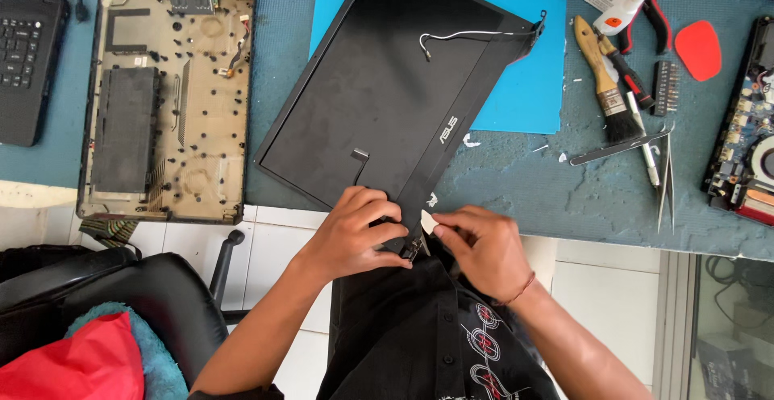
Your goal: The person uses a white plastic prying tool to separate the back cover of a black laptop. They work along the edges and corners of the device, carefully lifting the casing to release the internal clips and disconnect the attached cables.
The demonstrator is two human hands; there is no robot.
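Your left hand (355,235) pinches the near corner of the thin, flexing, fragile laptop screen (379,93) overhanging the desk (516,190), while your right hand (476,247) grips a white pick (428,222) at its edge.

Under my left hand (355,235) I see the laptop screen panel (379,102), matt black plastic. My right hand (480,247) pinches a smooth white plastic pick (428,222). Beyond it, the workbench (524,182) looks rough, worn blue.
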